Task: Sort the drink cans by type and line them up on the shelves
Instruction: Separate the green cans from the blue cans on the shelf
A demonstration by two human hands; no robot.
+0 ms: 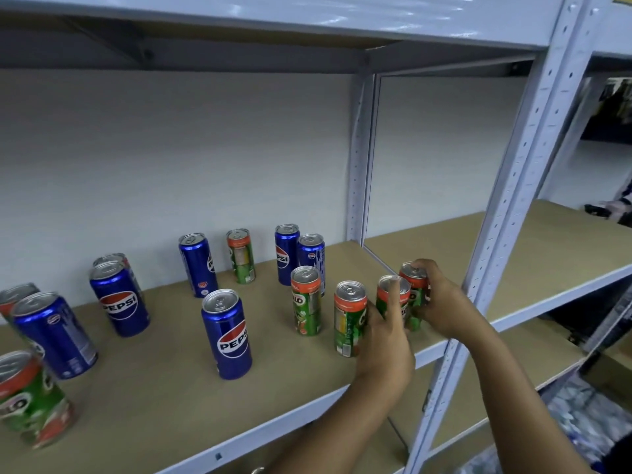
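Several blue Pepsi cans and green Milo cans stand scattered on the brown shelf board (pixel 164 381). At the right front, four Milo cans run in a row. My left hand (pixel 386 340) wraps around the third Milo can (pixel 393 292), beside another Milo can (pixel 349 319). My right hand (pixel 441 302) grips the rightmost Milo can (pixel 412 278) near the shelf's right end. A Pepsi can (pixel 227 333) stands at front centre. More Pepsi cans (pixel 119 295) stand to the left and at the back (pixel 286 254).
A white metal upright (pixel 513 206) rises just right of my hands. Another shelf bay (pixel 547 241) continues to the right. A lone Milo can (pixel 241 256) stands at the back and another Milo can (pixel 30 398) at the far left. An upper shelf (pixel 273 15) hangs overhead.
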